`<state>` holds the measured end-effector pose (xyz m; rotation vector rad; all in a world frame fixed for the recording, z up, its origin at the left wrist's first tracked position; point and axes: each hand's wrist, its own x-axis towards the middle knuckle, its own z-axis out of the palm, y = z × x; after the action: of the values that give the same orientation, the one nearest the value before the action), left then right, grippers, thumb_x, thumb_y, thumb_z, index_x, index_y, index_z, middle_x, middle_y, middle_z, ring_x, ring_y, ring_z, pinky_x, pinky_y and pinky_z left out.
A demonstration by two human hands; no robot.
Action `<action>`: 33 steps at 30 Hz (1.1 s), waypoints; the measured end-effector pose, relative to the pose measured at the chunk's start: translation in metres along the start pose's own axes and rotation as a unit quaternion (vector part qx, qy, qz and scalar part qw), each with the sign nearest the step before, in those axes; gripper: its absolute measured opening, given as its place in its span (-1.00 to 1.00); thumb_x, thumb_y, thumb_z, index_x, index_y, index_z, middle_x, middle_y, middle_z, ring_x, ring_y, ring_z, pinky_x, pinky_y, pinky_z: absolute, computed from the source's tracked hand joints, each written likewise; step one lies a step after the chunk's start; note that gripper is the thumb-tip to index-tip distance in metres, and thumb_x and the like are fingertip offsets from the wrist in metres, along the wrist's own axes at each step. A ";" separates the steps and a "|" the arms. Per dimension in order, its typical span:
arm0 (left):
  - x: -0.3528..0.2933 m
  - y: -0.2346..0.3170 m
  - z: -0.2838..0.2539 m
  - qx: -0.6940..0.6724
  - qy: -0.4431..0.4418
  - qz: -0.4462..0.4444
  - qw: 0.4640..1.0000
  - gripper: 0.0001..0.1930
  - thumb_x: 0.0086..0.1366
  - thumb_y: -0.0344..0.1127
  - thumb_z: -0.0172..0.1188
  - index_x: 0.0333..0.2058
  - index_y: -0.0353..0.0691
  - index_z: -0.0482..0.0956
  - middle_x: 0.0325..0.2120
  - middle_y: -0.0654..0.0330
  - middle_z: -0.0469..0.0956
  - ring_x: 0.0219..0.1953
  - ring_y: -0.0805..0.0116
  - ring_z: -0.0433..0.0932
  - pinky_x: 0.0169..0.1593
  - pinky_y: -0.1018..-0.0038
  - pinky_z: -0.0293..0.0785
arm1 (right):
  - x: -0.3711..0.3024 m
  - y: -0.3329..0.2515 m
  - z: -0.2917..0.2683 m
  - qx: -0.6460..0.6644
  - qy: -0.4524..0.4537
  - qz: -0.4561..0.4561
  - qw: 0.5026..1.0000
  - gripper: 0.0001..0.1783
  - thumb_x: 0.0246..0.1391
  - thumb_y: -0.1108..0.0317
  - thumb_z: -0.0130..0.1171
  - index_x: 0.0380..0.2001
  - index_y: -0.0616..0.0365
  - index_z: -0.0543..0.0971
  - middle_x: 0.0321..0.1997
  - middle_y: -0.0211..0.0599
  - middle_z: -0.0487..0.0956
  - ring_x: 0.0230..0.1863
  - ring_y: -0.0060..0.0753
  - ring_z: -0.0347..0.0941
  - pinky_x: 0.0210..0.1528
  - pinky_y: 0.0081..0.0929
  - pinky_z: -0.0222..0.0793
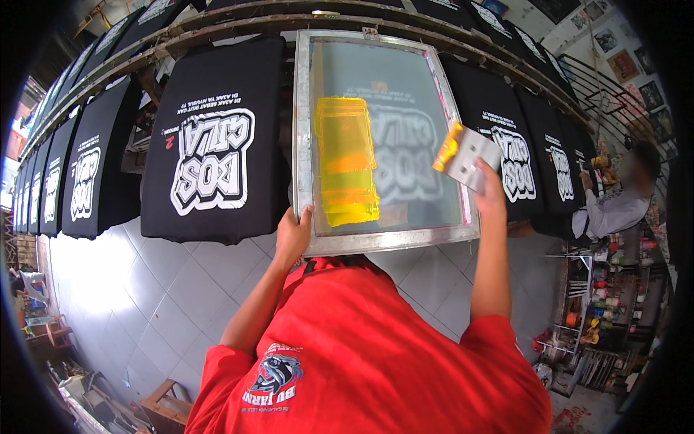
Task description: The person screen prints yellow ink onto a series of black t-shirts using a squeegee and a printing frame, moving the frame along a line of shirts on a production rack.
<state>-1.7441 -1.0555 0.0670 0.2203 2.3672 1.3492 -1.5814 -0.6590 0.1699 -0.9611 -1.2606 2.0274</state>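
A metal-framed printing screen (390, 242) is over one of the black T-shirts, whose white lettering shows blurred through the mesh. Yellow ink (345, 145) covers a tall patch on the mesh's left side. My left hand (293, 237) grips the frame at its near left corner, thumb on top. In my right hand (491, 194) is a grey squeegee (473, 153), tilted above the frame's right side, with yellow ink along its far-left edge. My right fingers are closed around its near end. Whether the screen touches the shirt I cannot tell.
Black T-shirts with white prints, such as this one (210, 137), lie in a row on both sides. A rail (246, 27) runs behind them. Another person (614, 206) stands at the far right, near shelves of containers (607, 289). A wooden stool (168, 402) stands at lower left on the tiled floor (137, 289).
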 end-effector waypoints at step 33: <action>0.026 -0.206 -0.506 -0.013 0.054 -0.032 0.998 -0.43 0.37 0.07 -0.01 0.06 -0.38 0.38 -0.08 0.03 0.48 -0.04 0.26 0.42 0.04 0.41 0.32 | -0.222 0.222 0.313 0.158 -0.124 0.106 0.974 -0.56 -0.07 0.39 0.27 -0.08 0.27 0.49 -0.12 -0.20 0.57 -0.10 -0.33 0.51 0.01 -0.26 0.41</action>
<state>-1.9678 -1.5529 0.1130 0.0652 2.4212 1.3938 -1.7226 -1.0762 0.1238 -0.7335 -0.9423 2.4860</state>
